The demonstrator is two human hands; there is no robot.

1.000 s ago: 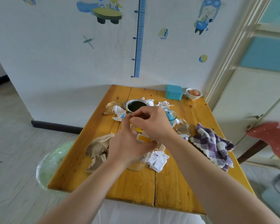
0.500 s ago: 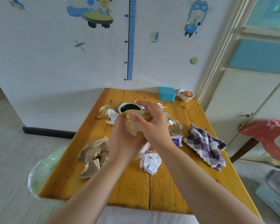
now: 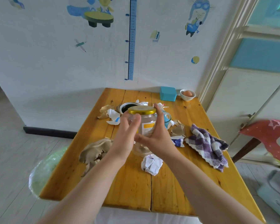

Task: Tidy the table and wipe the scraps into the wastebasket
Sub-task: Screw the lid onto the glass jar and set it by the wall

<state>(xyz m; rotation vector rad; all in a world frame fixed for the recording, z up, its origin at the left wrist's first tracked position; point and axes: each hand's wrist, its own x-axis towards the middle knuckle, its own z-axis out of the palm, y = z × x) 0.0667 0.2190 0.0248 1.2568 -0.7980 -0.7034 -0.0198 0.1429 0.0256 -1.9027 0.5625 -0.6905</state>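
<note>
A clear glass jar with a gold lid and a yellow label is held up above the middle of the wooden table. My right hand wraps its right side. My left hand lies against its left side with fingers spread. Crumpled white paper lies just below the jar. Torn brown paper scraps sit at the left. A purple checked cloth lies at the right. The wastebasket with a green liner stands on the floor by the table's left edge.
An open tin can, a glass cup and more paper scraps sit behind the jar. A teal box and a bowl with an egg stand at the far edge by the wall. A red chair is at the right.
My right hand has come off the lid and moved down to the jar's side. The gold lid now shows on the jar, which sits higher in view. The left hand's fingers have spread.
</note>
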